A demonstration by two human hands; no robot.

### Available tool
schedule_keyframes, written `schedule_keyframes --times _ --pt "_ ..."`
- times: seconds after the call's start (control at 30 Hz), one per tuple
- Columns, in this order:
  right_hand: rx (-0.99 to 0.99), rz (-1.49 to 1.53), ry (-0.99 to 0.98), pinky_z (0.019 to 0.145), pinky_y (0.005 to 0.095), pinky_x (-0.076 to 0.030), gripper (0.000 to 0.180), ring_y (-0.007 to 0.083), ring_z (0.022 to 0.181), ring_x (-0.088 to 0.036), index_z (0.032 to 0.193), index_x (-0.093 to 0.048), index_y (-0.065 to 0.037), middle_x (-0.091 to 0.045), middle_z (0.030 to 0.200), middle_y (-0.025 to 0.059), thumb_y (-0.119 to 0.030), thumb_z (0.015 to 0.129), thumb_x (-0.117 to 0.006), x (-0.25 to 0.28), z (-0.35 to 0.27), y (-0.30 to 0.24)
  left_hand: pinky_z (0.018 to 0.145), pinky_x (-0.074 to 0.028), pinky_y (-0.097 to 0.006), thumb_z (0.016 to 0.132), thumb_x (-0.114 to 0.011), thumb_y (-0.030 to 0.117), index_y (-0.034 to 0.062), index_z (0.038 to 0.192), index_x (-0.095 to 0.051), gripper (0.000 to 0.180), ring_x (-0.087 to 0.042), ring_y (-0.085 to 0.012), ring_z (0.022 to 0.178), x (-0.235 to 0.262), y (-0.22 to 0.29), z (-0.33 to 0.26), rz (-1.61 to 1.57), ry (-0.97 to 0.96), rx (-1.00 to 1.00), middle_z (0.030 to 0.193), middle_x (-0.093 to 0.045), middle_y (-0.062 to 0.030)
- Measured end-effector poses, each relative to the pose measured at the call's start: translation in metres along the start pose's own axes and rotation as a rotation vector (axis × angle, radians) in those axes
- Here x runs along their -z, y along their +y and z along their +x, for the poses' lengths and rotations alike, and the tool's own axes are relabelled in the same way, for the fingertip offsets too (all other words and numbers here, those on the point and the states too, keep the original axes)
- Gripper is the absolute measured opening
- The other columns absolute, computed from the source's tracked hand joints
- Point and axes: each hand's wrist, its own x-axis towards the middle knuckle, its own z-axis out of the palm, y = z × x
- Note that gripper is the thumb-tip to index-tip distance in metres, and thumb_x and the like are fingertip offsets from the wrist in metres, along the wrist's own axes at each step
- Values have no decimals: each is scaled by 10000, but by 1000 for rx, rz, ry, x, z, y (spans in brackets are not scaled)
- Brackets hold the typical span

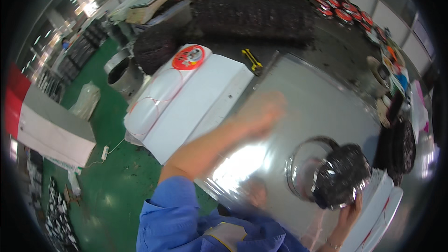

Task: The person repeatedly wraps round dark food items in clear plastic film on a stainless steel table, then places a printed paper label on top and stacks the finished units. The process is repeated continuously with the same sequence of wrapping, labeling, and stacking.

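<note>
My left hand (267, 111) is smeared by motion above the shiny metal tabletop (322, 95). Its fingers cannot be made out, and nothing shows clearly in it. At the lower right, my right hand (351, 213) grips the near edge of a dark, lumpy round bundle (342, 175) that seems wrapped in glossy clear film. The bundle's body hides part of those fingers. Touching the bundle's left side, a dark-rimmed ring shape (290, 170) shows on the metal, perhaps partly a reflection.
White boards with a clear film sleeve bearing a red round label (188, 58) lie left of the metal. A yellow-and-black tool (252, 60) rests beyond them. Long dark bundles (252, 16) line the back; red-and-black round packs (343, 11) pile behind. A grey bucket (125, 75) stands left.
</note>
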Motion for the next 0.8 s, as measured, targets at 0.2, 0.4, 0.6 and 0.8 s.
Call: schedule_keyframes --times 0.2,0.4,0.6,0.8 --pt "-52 51 -84 1028 462 -267 371 274 1178 -406 1232 -419 3 -441 1274 134 -138 891 -453 58 7 2 860 -397 -419 716 -620 164 50 1037 -537 350 -467 -310 1036 59 -206 -105 801 -200 852 1090 -482 -155" --pt "174 -785 207 972 375 -311 426 293 1150 -406 1190 -415 121 -428 1238 218 -96 839 -522 15 -1 14 808 -448 -407 794 -521 158 60 1016 -584 250 -485 -287 1041 43 -265 -114 966 -516 812 1074 -511 -136" --pt "179 -867 180 994 408 -266 451 310 1178 -379 1217 -380 122 -411 1251 243 -124 862 -509 -12 -6 15 758 -477 -386 759 -511 88 0 957 -605 236 -551 -293 932 41 -273 -112 921 -574 829 969 -575 -141" --pt "-118 126 71 1015 443 -295 346 272 1158 -427 1212 -437 0 -464 1250 138 -149 901 -441 14 16 11 702 -437 -351 775 -462 29 6 783 -552 93 -575 -244 791 101 -210 -114 367 853 795 802 -591 -114"
